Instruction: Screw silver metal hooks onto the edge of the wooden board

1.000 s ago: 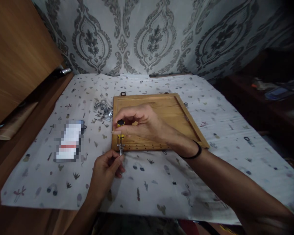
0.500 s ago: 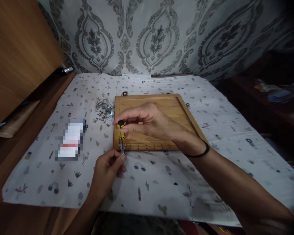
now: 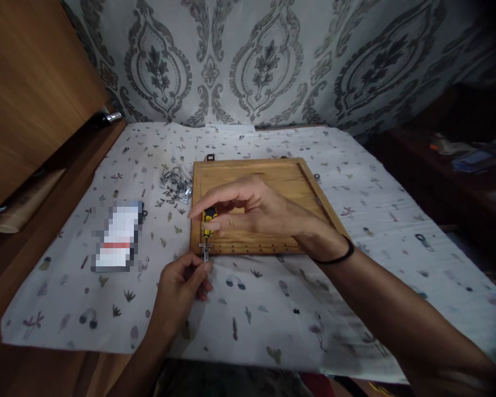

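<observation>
screwdriver: black and yellow handle up, slim shaft down to the metal hinge at the near left corner of the wooden panel.
long axis: close to upright; handle, shaft and hinge run nearly in one line, though a slight lean toward or away from the person cannot be told.
right hand: nearer to the handle, reaching in from the right over the panel; the thumb lies across the handle, the forefinger stretches past its left side with a small gap; whether the hidden fingers press from behind, i cannot tell.
left hand: nearer to the hinge, in front of the panel's near edge; thumb and forefinger pinched together on the end that juts toward the person.
from the left fingertips: the shaft's tip is just beyond, straight ahead; what it sits in is too small to tell.
wooden panel: flat on the printed cover, dark holes along its near edge, right of the hinge.
metal pieces: heaped just left of the panel.
phone: farther left, pixelated, apart from both hands.
</observation>
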`<state>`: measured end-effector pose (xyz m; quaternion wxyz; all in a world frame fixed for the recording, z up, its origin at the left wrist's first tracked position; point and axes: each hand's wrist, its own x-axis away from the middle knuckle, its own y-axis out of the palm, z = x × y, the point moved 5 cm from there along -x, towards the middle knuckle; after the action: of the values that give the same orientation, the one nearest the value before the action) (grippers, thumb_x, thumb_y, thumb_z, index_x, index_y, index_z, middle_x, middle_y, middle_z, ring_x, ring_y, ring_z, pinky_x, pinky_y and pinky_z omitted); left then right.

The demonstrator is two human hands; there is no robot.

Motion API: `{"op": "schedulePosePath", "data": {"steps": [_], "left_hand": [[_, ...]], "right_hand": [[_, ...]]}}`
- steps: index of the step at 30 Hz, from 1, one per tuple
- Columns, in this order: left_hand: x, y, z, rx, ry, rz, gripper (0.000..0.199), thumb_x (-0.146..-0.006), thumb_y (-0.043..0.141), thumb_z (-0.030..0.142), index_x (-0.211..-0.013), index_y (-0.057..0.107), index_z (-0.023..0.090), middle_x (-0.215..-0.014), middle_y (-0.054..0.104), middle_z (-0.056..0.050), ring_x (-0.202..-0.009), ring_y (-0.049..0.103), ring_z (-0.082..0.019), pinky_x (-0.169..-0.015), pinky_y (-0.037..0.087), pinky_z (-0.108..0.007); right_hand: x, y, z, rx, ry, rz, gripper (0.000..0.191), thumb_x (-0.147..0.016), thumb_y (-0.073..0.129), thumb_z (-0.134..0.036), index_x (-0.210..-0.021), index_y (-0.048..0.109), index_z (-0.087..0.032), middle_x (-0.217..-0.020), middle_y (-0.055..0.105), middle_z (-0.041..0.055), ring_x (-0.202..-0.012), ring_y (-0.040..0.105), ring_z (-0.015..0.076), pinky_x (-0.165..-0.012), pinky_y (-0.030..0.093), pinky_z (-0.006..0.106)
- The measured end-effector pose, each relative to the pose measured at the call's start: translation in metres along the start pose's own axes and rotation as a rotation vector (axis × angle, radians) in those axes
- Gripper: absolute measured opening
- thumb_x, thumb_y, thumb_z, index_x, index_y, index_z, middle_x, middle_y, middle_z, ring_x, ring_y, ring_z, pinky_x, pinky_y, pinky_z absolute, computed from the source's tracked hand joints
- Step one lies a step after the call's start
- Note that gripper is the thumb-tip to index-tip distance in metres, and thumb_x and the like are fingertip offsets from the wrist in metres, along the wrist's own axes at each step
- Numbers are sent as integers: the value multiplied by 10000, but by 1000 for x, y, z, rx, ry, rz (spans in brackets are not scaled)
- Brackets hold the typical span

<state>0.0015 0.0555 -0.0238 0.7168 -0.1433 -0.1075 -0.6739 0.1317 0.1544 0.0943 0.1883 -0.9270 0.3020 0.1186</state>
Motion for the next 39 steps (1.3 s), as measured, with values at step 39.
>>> {"op": "schedulePosePath", "data": {"steps": [39], "left_hand": [[0,-1,0,6,13,-11,349,-700,709,498,-621,593,179,-508,620,-2,-428,549,-109,-426,472,-203]], "right_hand": [[2,4,7,56,8,139,206,-880,713,-281,-1010,691,-123,-792,615,-17,-653,510,67,-559,414,184]]}}
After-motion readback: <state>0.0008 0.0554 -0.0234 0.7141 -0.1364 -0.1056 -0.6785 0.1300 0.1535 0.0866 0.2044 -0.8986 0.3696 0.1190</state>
